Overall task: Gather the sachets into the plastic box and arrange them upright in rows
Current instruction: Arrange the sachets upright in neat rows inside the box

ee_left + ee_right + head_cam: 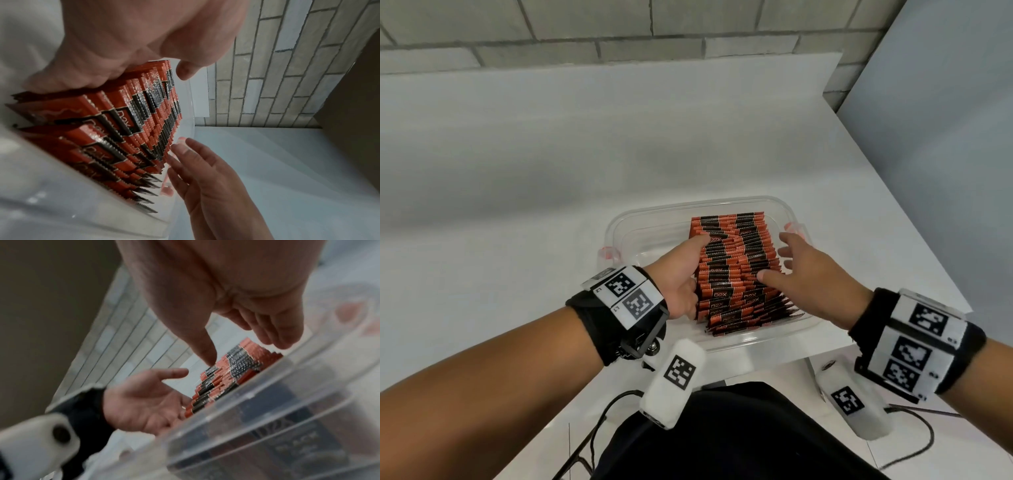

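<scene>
A clear plastic box (688, 206) sits on the white table and holds several red-and-black sachets (736, 260) standing upright in packed rows on its right side. My left hand (681, 270) presses against the left face of the sachet block, its thumb lying over the tops; its fingers go down out of sight beside the block. My right hand (815, 274) hovers with spread fingers by the block's right side, its thumb touching the sachet tops. The left wrist view shows the sachets (131, 116) under my left hand (123, 48) and the open right hand (205, 170).
The box's left part (650, 240) holds no sachets. Orange clips (607, 253) sit on both short sides of the box. The table's (517, 205) right edge runs close beside the box. A grey brick wall (619, 20) stands behind. Cables (599, 428) hang below the near edge.
</scene>
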Available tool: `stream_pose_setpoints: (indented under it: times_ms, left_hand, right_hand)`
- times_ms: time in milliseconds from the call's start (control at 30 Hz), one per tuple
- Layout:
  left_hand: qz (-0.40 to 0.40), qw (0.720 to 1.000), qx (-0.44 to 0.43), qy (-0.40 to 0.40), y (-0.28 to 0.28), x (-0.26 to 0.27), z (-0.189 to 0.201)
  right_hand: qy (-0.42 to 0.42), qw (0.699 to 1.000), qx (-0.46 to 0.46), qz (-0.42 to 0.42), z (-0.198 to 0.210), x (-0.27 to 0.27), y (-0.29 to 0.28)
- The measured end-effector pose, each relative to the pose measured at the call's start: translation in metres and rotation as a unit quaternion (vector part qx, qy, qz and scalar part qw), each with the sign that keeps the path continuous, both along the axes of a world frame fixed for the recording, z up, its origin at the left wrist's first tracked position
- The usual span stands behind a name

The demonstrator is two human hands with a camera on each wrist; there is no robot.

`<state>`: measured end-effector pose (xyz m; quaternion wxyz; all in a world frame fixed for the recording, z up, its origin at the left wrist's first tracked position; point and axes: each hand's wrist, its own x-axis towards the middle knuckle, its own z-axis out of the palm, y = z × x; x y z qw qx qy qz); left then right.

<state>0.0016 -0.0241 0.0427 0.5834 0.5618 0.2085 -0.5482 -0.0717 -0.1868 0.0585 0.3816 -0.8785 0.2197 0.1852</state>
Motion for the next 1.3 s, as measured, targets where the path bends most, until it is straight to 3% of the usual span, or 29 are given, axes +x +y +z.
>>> stream_pose_setpoints:
  times_ms: [67, 333, 900, 1033, 1167, 1300]
  left_hand:
    - [0.005, 1.000, -0.005, -0.011, -0.001, -0.002, 0.000]
    - [0.019, 0.999, -0.012, -0.032, -0.003, -0.006, 0.004]
    - [0.025, 0.999, -0.010, -0.047, -0.001, -0.011, 0.002]
    - [0.025, 0.999, -0.008, -0.047, -0.001, -0.010, 0.000]
    - [0.023, 0.999, -0.011, -0.046, -0.002, -0.009, 0.000]
    - [0.020, 0.999, -0.010, -0.048, -0.003, -0.008, -0.001]
  right_hand:
    - [-0.008, 0.998, -0.031, 0.051, 0.003, -0.002, 0.002]
    - [-0.039, 0.989, -0.090, 0.109, -0.004, 0.001, -0.001]
    - [-0.084, 0.979, -0.125, 0.135, -0.014, 0.003, -0.002]
    - [-0.150, 0.931, -0.219, 0.249, -0.007, -0.001, -0.004]
    - [-0.038, 0.915, -0.257, 0.309, -0.002, 0.001, -0.009]
    - [-0.012, 0.910, -0.267, 0.317, -0.002, 0.004, -0.010]
